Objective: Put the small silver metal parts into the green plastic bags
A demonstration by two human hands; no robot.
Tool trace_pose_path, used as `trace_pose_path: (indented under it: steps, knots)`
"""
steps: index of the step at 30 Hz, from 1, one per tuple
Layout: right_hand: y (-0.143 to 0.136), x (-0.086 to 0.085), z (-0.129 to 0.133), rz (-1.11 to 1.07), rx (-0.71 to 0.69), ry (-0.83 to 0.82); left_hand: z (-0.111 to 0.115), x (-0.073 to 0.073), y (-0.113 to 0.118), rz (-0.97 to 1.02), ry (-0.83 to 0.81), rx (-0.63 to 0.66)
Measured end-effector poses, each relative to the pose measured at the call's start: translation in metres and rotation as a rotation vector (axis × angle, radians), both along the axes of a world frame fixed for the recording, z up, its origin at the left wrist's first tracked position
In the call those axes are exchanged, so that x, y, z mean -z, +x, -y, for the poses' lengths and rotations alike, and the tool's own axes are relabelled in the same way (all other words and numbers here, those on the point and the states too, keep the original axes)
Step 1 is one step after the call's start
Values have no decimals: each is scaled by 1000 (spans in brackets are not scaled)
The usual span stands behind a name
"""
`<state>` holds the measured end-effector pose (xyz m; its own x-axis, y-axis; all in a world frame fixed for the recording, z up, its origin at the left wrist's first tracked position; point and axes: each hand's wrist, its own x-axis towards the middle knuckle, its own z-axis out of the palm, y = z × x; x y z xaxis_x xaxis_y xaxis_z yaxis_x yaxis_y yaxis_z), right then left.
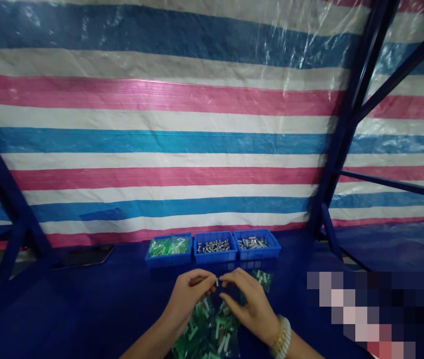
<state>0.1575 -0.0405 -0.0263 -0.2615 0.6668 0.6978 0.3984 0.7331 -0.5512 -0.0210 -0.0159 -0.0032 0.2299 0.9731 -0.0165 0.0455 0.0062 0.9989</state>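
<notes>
My left hand [193, 291] pinches a small pale metal-looking part [217, 281] between thumb and fingertips. Too small to name more exactly, it sticks out toward the right. My right hand [251, 301], with a beaded bracelet [282, 336] at the wrist, is beside it; the fingertips come close to the part while the thumb stands apart below. Whether those fingertips touch it is unclear. Beneath both hands lie several clear green-tinted bags [223, 333] with pale and metallic pieces inside. Another such bag [262, 279] lies just beyond my right hand.
Three blue bins stand in a row: the left bin [169, 260] holds green-tinted bags, the middle bin [215, 257] short metal parts, the right bin [260, 253] longer ones. A dark flat device [85, 256] lies left on the blue table [85, 309]. Blue frame posts [341, 144] flank a striped tarp.
</notes>
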Motion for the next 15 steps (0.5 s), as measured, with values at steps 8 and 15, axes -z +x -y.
trace_pose_path:
  steps: [8,15]
  knots:
    - [-4,-4,6,-124,-25,81,22,-8,11,256,-173,-58]
    - [-5,-8,3,-516,-107,-500,25,-5,13,134,164,26]
